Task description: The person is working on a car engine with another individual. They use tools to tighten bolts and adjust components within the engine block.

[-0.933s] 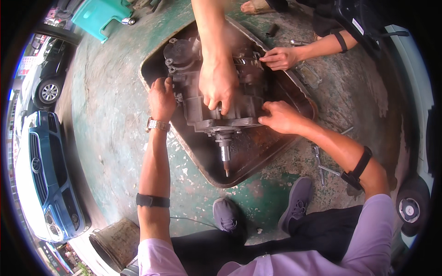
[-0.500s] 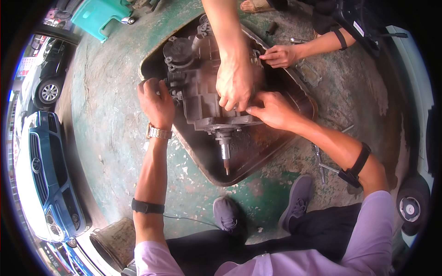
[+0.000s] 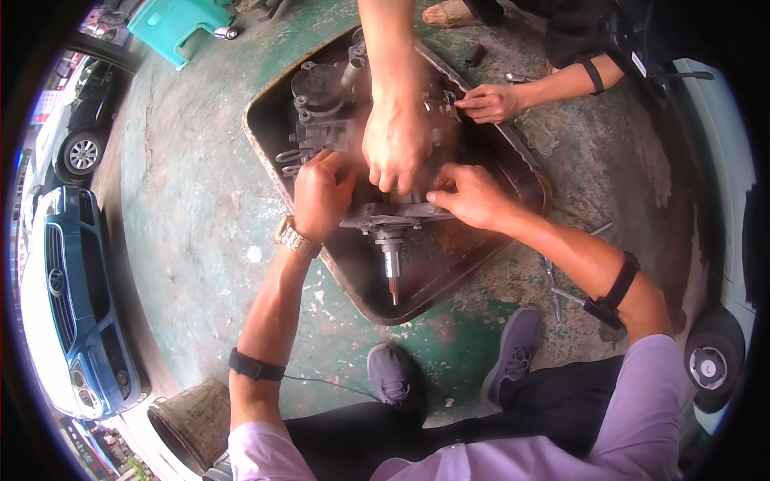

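Observation:
A dark grey, greasy gearbox (image 3: 325,132) lies in a brown metal tray (image 3: 261,128), its splined shaft (image 3: 391,266) pointing toward me. My left hand (image 3: 323,192) rests at the near left of the housing with its fingers curled in; whatever is under the fingertips is hidden. At the near right of the housing is my right hand (image 3: 473,195), thumb and fingers bent inward, and I cannot make out what they hold. Between my hands a co-worker's hand (image 3: 397,148) reaches down onto the gearbox with fingers closed. The co-worker's other hand (image 3: 488,104) touches the gearbox's far right side.
A metal wrench-like tool (image 3: 561,293) lies on the floor right of the tray. A flat plate (image 3: 539,132) lies beside the tray's right rim. A turquoise stool (image 3: 172,30) stands far left, a dirty bucket (image 3: 192,425) near left. Parked cars include a blue one (image 3: 88,297).
My left hand has moved right, from the gearbox's left side to its near left part, uncovering metal loops there. The co-worker's reaching hand has shifted slightly left. My right hand has barely moved.

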Tool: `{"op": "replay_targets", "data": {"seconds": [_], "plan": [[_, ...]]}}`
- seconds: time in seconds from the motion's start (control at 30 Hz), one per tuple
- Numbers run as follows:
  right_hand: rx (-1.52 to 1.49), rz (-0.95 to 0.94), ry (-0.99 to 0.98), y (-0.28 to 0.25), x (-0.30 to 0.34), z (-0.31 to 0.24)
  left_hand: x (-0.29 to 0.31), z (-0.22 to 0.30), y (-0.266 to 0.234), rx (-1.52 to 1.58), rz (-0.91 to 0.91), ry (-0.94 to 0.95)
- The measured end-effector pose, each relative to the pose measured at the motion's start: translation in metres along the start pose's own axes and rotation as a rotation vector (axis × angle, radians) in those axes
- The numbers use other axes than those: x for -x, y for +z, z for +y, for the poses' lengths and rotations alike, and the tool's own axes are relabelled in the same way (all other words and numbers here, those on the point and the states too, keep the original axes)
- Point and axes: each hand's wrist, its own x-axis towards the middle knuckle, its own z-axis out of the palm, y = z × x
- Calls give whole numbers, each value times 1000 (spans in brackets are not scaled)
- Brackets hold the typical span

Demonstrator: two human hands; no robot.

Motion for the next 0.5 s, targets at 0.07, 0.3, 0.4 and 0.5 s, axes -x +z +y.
{"op": "replay_targets", "data": {"seconds": [0.07,0.3,0.4,0.5], "plan": [[9,0,1,1,0,1,0,2,-2,-6,-21,12],[6,5,-30,2,0,1,4,14,-6,-66,-95,-49],[-5,8,-22,2,0,-1,5,19,-6,-112,-93,-50],[-60,-23,31,1,0,-3,7,23,-5,-106,-93,-85]]}}
